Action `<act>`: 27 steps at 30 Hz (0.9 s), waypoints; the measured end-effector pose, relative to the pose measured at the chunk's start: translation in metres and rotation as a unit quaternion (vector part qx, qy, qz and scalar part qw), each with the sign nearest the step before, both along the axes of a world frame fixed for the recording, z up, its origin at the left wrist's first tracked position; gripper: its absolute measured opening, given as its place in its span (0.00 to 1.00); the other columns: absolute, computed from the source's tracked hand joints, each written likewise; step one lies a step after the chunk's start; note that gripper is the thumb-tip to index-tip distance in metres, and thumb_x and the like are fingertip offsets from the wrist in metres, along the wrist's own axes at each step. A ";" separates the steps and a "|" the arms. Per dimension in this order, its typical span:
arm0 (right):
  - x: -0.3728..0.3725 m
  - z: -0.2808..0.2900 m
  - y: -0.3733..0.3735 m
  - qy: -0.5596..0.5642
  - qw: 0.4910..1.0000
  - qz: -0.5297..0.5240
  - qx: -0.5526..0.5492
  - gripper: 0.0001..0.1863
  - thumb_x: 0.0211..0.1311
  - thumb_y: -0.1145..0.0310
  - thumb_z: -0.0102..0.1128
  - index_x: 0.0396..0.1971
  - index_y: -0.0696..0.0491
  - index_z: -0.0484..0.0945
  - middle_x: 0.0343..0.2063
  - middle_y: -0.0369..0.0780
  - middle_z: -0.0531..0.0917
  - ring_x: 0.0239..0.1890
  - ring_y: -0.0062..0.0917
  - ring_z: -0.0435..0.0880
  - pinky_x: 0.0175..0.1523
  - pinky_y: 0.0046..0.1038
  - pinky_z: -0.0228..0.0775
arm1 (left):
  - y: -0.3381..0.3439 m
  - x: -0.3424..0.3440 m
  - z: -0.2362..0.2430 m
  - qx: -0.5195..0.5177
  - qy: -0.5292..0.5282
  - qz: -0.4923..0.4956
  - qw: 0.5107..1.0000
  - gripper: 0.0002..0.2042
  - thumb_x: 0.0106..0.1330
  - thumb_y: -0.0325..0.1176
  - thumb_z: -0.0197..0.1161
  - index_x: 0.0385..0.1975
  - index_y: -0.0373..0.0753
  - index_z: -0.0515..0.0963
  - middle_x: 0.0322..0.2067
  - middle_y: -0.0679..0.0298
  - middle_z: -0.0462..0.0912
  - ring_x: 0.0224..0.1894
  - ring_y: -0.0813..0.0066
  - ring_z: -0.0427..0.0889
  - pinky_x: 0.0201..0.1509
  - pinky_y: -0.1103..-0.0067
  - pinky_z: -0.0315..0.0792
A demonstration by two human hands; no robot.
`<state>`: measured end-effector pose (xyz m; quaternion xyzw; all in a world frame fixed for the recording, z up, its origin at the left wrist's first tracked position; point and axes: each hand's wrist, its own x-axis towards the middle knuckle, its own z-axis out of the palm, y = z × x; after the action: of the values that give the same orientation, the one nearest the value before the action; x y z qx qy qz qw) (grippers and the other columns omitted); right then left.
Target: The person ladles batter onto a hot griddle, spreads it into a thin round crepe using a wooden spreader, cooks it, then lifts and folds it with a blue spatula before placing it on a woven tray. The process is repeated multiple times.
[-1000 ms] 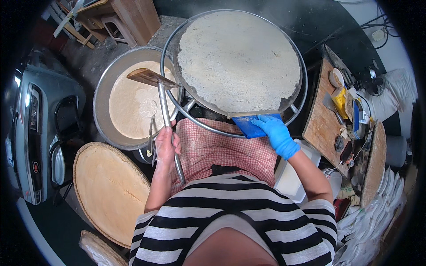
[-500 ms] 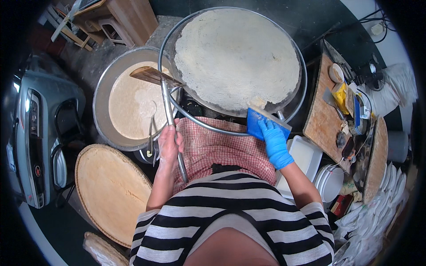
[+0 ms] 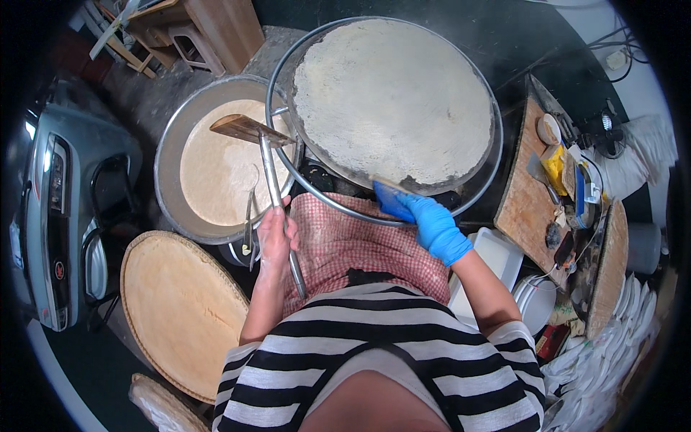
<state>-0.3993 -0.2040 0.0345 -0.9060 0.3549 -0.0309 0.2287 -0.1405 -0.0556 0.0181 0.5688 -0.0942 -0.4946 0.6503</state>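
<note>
My left hand (image 3: 275, 232) is closed round the metal handle of a wooden-bladed batter spreader (image 3: 246, 129), whose blade is raised over a large metal basin (image 3: 167, 155) of pale batter (image 3: 209, 169). My right hand (image 3: 437, 227), in a blue glove, grips a blue scraper (image 3: 391, 199) with a pale edge. That scraper is at the near rim of a big round griddle (image 3: 360, 178). A thin, pale sheet of batter (image 3: 396, 101) covers most of the griddle, with a dark bare patch by its near edge. A ladle (image 3: 249, 216) rests in the basin.
A metal ring (image 3: 327, 203) surrounds the griddle. To the right, a wooden board (image 3: 515, 191) carries a small bowl (image 3: 548, 129) and a spatula (image 3: 540, 173). A white tub (image 3: 497, 252) stands below it. At the lower left is a round woven tray (image 3: 180, 309).
My right hand has swung the scraper leftward along the griddle's near rim and tilted it. The small lump of batter seen there before is gone. My left hand stays nearly still.
</note>
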 end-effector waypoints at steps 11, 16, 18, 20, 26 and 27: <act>-0.047 -0.004 -0.106 -0.023 0.976 -0.204 -0.067 0.29 0.39 0.89 0.45 0.48 0.55 0.71 0.44 0.50 0.75 0.49 0.43 0.72 0.54 0.34 0.64 | 0.001 0.008 -0.003 0.012 -0.015 0.011 1.000 0.17 0.70 0.39 0.39 0.50 0.36 0.66 0.11 0.71 0.61 0.09 0.85 0.58 0.12 0.88 0.56; -0.041 -0.057 -0.123 0.040 0.971 -0.157 -0.174 0.26 0.45 0.84 0.47 0.49 0.57 0.69 0.43 0.52 0.74 0.46 0.46 0.73 0.54 0.37 0.63 | -0.001 0.003 -0.003 0.015 -0.019 -0.007 1.000 0.17 0.70 0.40 0.41 0.50 0.37 0.67 0.11 0.72 0.61 0.09 0.85 0.59 0.11 0.88 0.56; -0.038 -0.065 -0.109 0.054 0.973 -0.145 -0.169 0.26 0.46 0.84 0.46 0.50 0.57 0.68 0.44 0.52 0.74 0.47 0.44 0.72 0.55 0.36 0.63 | -0.003 0.002 -0.003 0.017 -0.018 -0.016 1.000 0.17 0.70 0.40 0.40 0.50 0.36 0.66 0.11 0.72 0.61 0.09 0.85 0.59 0.11 0.87 0.56; -0.038 -0.062 -0.094 0.063 0.982 -0.117 -0.133 0.30 0.40 0.85 0.49 0.51 0.55 0.68 0.47 0.51 0.73 0.50 0.43 0.71 0.56 0.36 0.62 | -0.006 0.001 -0.003 0.005 -0.008 -0.017 1.000 0.17 0.70 0.40 0.40 0.51 0.37 0.66 0.11 0.72 0.61 0.09 0.85 0.59 0.11 0.88 0.56; -0.042 -0.019 -0.090 0.028 0.989 -0.136 -0.058 0.30 0.39 0.86 0.50 0.49 0.53 0.70 0.44 0.50 0.74 0.48 0.44 0.72 0.54 0.36 0.64 | -0.009 0.000 0.000 -0.001 -0.004 -0.021 1.000 0.17 0.69 0.41 0.43 0.49 0.36 0.67 0.12 0.71 0.62 0.09 0.85 0.59 0.11 0.87 0.56; -0.041 -0.015 -0.096 0.032 0.984 -0.164 -0.057 0.29 0.40 0.86 0.50 0.49 0.53 0.70 0.44 0.50 0.75 0.48 0.43 0.72 0.53 0.36 0.64 | -0.008 0.000 0.000 -0.003 -0.011 -0.022 1.000 0.17 0.69 0.41 0.43 0.49 0.36 0.67 0.12 0.71 0.62 0.09 0.85 0.59 0.11 0.87 0.56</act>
<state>-0.4404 -0.2997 0.0196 -0.8476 0.5036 -0.0590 0.1565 -0.1403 -0.0638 0.0183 0.5703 -0.1152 -0.5022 0.6397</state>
